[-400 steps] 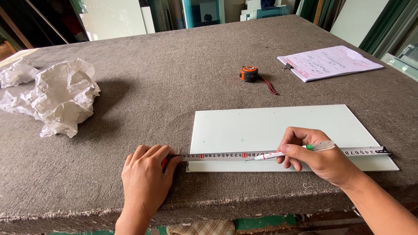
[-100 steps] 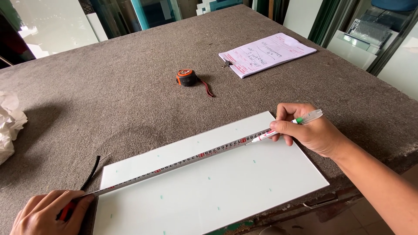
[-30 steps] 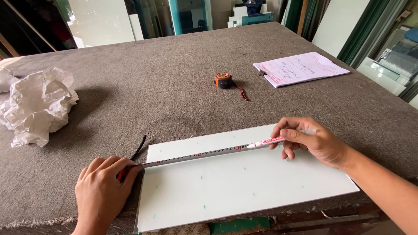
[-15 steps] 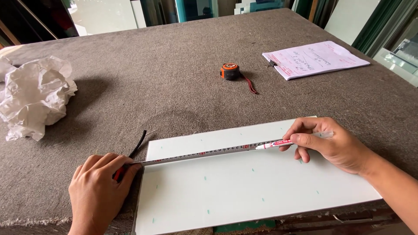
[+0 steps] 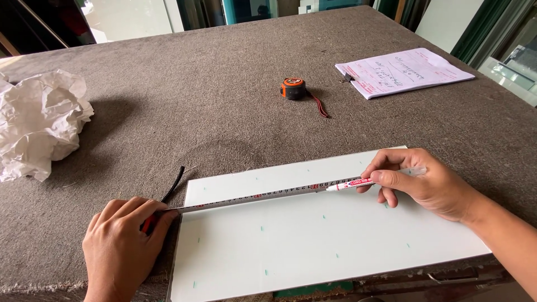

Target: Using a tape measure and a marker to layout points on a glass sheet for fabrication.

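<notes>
My left hand (image 5: pixel 120 243) pins the metal tape blade (image 5: pixel 263 196) across the flat white rectangular panel (image 5: pixel 313 240) on the near worktop; my right hand (image 5: pixel 428 182) pinches a white marker pen (image 5: pixel 352 183) against it.

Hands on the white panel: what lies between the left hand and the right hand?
In the head view, a measuring tape blade stretches from the left hand across the white panel to the marker tip in the right hand.
</notes>
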